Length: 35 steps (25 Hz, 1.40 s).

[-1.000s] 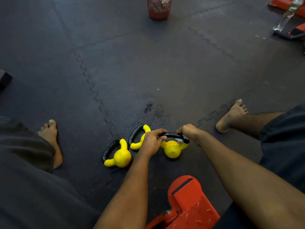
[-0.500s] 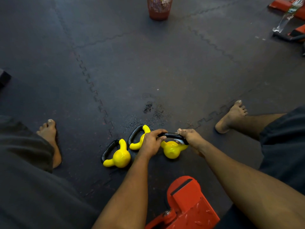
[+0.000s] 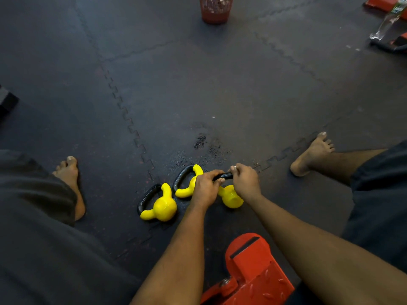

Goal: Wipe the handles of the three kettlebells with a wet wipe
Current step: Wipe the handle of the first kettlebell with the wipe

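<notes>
Left kettlebell (image 3: pixel 161 206), middle kettlebell (image 3: pixel 187 186) and right kettlebell (image 3: pixel 231 198) lie in one row on the floor (image 3: pixel 220 89), each just beside the next; gaps are narrow. Left hand (image 3: pixel 206 189) and right hand (image 3: pixel 245 181) grip the right kettlebell's handle, covering it. Red metal block (image 3: pixel 253 265) sits between the forearms at the near edge. Left foot (image 3: pixel 72 183) and right foot (image 3: pixel 312 155) flank the row, well apart. Open floor runs to the mesh basket (image 3: pixel 215 9) at the far edge.

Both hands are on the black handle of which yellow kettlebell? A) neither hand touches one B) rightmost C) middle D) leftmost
B: the left hand and right hand both grip the black handle of the rightmost yellow kettlebell.
</notes>
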Tool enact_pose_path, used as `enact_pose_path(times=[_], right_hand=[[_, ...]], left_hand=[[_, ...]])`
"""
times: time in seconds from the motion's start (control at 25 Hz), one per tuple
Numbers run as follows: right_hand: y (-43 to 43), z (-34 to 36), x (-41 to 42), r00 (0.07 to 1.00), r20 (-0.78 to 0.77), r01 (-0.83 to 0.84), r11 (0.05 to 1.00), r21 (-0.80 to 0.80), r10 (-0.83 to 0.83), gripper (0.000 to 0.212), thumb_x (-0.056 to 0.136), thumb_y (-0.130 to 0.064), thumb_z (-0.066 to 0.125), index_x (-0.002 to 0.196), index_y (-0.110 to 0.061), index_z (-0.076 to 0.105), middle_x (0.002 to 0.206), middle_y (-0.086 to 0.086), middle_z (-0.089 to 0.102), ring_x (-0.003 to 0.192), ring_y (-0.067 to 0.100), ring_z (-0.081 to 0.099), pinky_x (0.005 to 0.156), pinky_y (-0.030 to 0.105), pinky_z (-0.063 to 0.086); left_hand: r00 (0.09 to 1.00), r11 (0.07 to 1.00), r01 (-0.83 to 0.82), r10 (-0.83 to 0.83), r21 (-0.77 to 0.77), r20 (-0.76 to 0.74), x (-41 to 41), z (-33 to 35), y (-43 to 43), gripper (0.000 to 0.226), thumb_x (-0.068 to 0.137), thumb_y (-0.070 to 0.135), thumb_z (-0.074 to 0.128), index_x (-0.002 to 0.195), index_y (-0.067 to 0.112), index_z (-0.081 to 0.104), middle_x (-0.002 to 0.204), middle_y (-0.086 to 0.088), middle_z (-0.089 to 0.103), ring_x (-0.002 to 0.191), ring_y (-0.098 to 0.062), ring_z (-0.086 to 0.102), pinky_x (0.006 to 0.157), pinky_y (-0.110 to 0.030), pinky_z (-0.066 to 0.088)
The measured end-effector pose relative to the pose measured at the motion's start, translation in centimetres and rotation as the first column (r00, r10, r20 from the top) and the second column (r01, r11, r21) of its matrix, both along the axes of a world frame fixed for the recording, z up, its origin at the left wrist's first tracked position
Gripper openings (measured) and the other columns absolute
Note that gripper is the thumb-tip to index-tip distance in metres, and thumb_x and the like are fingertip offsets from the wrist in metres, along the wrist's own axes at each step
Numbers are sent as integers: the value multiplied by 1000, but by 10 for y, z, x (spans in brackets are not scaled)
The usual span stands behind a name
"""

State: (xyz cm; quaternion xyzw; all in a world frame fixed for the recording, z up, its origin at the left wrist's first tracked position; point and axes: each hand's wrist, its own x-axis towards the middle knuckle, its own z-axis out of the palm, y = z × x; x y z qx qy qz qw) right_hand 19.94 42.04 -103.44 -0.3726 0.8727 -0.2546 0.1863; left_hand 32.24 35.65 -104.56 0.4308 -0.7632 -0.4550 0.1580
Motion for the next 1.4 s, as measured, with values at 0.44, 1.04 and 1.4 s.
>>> enact_pose_path(times=[0.44, 1.04, 1.4], right_hand=[[32, -10, -5, 918, 212, 380, 897, -226, -336, 26, 97, -23, 52, 113, -16, 72, 97, 11, 74, 91, 26, 66, 73, 28, 45], [35, -16, -15, 842, 326, 476, 876, -71, -431, 32, 98, -28, 51, 100, -5, 72, 99, 21, 71, 97, 34, 64, 75, 32, 43], [20, -12, 12, 995, -55, 58, 953, -297, -78, 24, 96, -12, 54, 112, -3, 69, 116, 11, 69, 115, 26, 59, 116, 38, 28]], left_hand=[[999, 1000, -20, 20, 16, 28, -1, -3, -1, 29, 87, 16, 66, 116, 19, 69, 107, -5, 73, 91, -11, 62, 74, -6, 34], [997, 1000, -7, 6, 9, 76, 0, -2, -6, 32, 88, 19, 66, 120, 18, 68, 112, -6, 72, 101, -16, 64, 78, -6, 33], [998, 1000, 4, -3, -8, 58, -1, 0, -3, 30, 86, 15, 67, 116, 16, 70, 108, -6, 73, 97, -18, 65, 73, -4, 33]])
